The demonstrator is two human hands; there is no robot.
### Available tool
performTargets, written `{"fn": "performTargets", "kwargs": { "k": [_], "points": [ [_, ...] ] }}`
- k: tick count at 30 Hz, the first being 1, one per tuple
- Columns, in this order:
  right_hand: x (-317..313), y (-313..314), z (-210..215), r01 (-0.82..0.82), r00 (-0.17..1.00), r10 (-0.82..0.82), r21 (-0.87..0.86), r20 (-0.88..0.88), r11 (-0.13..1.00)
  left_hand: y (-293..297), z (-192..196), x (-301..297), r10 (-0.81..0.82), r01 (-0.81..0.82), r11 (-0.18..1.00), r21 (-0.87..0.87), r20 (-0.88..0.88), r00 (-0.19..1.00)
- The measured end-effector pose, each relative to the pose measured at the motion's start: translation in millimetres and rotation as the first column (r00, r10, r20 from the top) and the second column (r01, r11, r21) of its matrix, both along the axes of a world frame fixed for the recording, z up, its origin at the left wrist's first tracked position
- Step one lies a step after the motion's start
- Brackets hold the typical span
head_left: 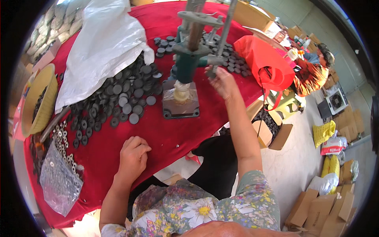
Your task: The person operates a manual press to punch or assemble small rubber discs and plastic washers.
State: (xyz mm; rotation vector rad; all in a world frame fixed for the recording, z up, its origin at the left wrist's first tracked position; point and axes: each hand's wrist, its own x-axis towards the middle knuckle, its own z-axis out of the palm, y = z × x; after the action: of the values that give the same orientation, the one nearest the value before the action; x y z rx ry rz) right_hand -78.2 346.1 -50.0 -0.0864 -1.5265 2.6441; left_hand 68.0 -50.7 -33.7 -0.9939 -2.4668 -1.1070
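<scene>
From the head camera, I see my right hand [222, 82] raised and wrapped around the grey metal lever handle [221, 39] of the green cast-iron hand press [188, 59], which stands on its square grey base plate [181, 103] on the red cloth-covered table [169, 134]. My left hand [133, 154] rests on the cloth near the table's edge, fingers curled into a loose fist; I cannot tell whether it holds anything. Left of the press lies a heap of dark grey round rubber discs [118, 94], partly under a white woven plastic sack [102, 43], with small silver metal washers [63, 142] and a clear plastic bag [59, 181] nearer me. I judge this to be the pressing stroke; next calls for a steady pull on the lever, then reaching left for another disc.
</scene>
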Motion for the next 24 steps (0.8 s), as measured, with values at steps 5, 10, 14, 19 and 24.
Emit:
{"fn": "performTargets", "kwargs": {
  "k": [5,10,14,19,24],
  "points": [
    [-14,52,-16,0.580,0.811,-0.579,-0.020,-0.087,0.815,6,-3,-6,-0.048,0.048,0.999,0.024,-0.006,0.999],
    [40,-15,-14,0.610,0.790,-0.602,0.257,-0.117,0.749,-1,-3,0,-0.017,0.016,0.998,0.059,0.027,0.999],
    [109,-90,2,0.638,0.769,-0.536,0.465,-0.348,0.614,-1,0,3,-0.015,0.014,0.997,0.070,0.019,1.000],
    [120,-170,31,0.558,0.758,0.119,0.732,-0.642,0.392,-3,-1,4,0.010,-0.009,0.997,0.081,-0.011,1.000],
    [53,-200,40,0.593,0.796,0.297,0.780,-0.528,-0.201,-7,-2,4,0.102,-0.102,0.995,0.000,-0.003,0.995]
  ]
}}
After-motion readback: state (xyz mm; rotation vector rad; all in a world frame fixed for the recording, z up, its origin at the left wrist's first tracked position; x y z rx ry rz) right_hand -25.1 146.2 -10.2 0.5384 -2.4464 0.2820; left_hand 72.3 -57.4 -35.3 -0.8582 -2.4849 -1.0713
